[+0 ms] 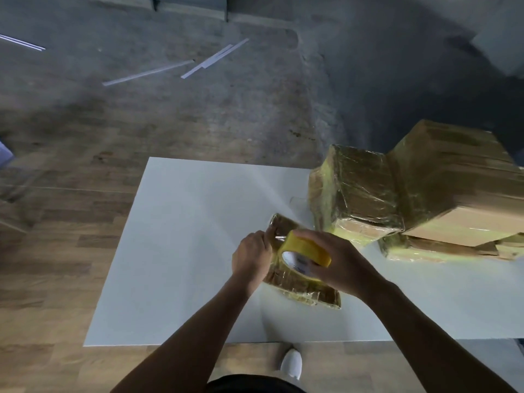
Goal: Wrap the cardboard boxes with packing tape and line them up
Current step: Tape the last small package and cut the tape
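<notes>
A person is standing at a white rectangular tabletop, seen from above, working on a small flat cardboard box that is already glossy with yellowish clear tape. The box is lying near the middle of the tabletop, its long axis running diagonally from far left to near right. The left hand is gripping the box's left edge towards the far end, its fingers curling around the cardboard and seemingly pinning down the tape's loose end. The right hand is hovering over the middle of the box, its fingers wrapping around a yellow roll of packing tape whose open core is facing the person. A short shiny strip of tape is stretching between the roll and the left hand. The roll is therefore sitting just right of the pinned end, and the next pull will probably be running across the box's short side, away from the left hand. To the right, well apart from both hands, a heap of larger tape-wrapped cardboard boxes is sitting on the tabletop, not yet lined up.
</notes>
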A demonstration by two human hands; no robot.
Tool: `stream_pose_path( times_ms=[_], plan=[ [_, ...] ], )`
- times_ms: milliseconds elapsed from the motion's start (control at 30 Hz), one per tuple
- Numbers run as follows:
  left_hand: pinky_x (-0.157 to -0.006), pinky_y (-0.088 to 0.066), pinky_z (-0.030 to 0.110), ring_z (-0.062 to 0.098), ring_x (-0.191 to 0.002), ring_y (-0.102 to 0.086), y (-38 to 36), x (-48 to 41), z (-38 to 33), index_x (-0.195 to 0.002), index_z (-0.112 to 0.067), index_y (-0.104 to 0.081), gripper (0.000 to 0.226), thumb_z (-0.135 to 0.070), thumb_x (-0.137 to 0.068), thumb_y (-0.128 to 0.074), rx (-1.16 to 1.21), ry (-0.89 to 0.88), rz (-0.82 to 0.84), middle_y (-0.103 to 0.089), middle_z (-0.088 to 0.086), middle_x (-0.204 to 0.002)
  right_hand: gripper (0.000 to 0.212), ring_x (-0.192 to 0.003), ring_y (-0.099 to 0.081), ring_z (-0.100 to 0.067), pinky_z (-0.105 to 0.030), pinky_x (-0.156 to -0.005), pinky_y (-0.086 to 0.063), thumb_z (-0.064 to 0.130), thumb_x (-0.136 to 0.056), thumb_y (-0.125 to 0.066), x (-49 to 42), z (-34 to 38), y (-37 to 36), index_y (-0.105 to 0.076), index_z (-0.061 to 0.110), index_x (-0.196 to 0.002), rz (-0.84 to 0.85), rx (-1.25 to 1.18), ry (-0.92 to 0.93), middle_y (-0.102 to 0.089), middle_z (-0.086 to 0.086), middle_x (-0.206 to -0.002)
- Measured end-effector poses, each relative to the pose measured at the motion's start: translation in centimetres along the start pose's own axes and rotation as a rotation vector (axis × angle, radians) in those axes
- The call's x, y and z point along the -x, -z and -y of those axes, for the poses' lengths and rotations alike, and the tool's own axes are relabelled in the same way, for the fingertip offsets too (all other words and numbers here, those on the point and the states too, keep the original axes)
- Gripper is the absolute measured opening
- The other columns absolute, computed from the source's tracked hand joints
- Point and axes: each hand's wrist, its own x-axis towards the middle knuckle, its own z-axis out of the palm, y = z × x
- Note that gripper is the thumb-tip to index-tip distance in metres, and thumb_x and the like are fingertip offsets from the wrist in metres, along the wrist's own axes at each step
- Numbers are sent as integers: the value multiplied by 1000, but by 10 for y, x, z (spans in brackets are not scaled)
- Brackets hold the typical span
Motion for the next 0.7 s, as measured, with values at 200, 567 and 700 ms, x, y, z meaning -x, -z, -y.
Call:
stream_pose_path(
  times_ms=[200, 567, 700],
  plan=[
    [-67, -41, 34, 28, -83, -59, -5, -2, 0, -85, -20, -53, 44, -51, -100, -25, -14, -28, -25, -63, 3, -83, 54, -85, -52, -13, -13, -65, -30, 42, -84, -61, 0, -1, 23, -44, 47, -135, 192, 317, -84, -49, 5, -94],
    [-70, -39, 30, 20, -92, -59, -9, 1, 9, -108, -18, -50, 46, -59, -87, -52, -143, -112, -27, -61, -3, -98, 52, -88, -61, -17, -24, -68, -42, 43, -74, -68, 3, -4, 5, -41, 42, -119, -30, 150, -64, -55, 10, -112],
    [-69, -38, 30, 22, -92, -60, -10, 0, 10, -103, -19, -47, 45, -59, -85, -56, -105, -103, -52, -61, -4, -95, 54, -104, -57, -13, -32, -84, -50, 29, -79, -73, 22, -18, 4, -47, 41, -124, -45, -65, -74, -55, 12, -124]
  ],
)
